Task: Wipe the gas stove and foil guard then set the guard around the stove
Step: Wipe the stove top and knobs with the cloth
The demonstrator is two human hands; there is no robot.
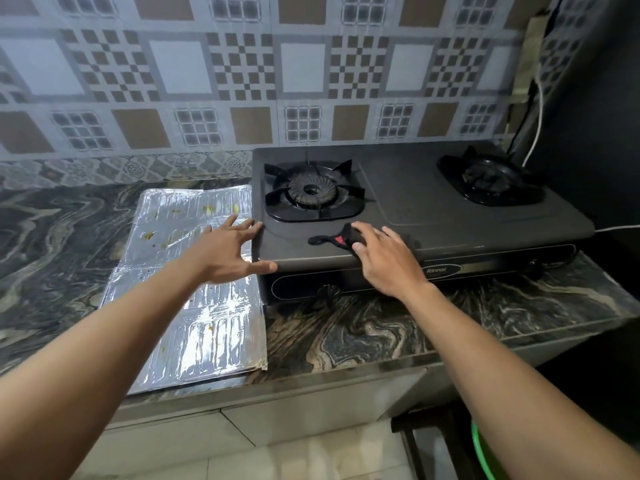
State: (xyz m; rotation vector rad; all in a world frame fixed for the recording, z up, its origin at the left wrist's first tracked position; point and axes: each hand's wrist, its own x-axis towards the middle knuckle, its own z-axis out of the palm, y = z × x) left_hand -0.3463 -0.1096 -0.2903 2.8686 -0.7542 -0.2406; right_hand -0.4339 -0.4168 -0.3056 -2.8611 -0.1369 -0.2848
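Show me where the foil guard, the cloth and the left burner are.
foil guard (214,334): head view, on its shiny lower panel.
cloth (332,239): head view, on the black fold beside its red patch.
left burner (308,191): head view, at the centre of its ring.

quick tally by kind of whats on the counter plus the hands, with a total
gas stove: 1
burners: 2
knobs: 2
foil guard: 1
black cloth: 1
hands, left hand and right hand: 2
total: 9
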